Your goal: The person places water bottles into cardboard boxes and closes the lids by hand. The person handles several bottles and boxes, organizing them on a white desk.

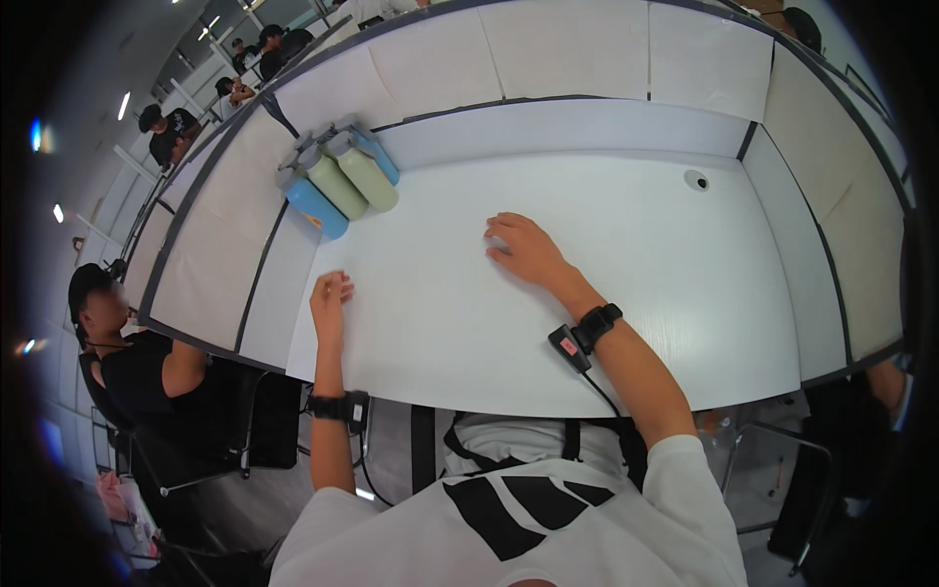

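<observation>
My right hand [522, 248] is over the middle of the white desk [455, 315], fingers loosely bent, thumb apart, with nothing in it. Near the desk's left side, my left hand [331, 301] is raised with its fingers slightly curled, also holding nothing. Several bottles with grey lids are bunched in the back left corner, beyond my left hand. Two in front are pale green, a nearer green bottle [334, 181] and another green bottle [365, 172]. A blue bottle [317, 207] leans at the left of the group, and a second blue bottle [381, 158] is partly hidden behind.
Low partition panels [572, 51] enclose the desk at the back and both sides. A cable grommet [696, 180] sits in the back right. Black straps with small cabled devices are on my wrists, including a right wrist device [569, 348]. A seated person [139, 367] is at the left.
</observation>
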A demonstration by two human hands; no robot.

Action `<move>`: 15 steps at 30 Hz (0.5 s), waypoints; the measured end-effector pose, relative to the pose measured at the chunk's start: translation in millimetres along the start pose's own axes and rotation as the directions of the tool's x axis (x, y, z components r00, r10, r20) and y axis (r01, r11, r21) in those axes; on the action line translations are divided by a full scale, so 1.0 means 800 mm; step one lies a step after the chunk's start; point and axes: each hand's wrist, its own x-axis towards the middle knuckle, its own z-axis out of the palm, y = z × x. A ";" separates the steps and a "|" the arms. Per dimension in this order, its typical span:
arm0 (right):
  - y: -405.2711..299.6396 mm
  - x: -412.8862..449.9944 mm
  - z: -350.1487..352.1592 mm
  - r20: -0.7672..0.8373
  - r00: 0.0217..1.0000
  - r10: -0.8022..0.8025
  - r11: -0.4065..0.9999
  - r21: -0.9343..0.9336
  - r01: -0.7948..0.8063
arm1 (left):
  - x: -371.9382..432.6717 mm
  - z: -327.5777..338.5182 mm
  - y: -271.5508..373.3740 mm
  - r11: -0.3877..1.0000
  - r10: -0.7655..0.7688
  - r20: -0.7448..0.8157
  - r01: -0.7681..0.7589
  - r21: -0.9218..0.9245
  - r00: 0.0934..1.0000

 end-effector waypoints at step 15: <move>0.001 0.004 0.001 -0.009 0.999 -0.035 0.999 0.017 0.035 | 0.076 0.153 0.041 0.986 -0.049 0.308 0.094 -0.135 0.950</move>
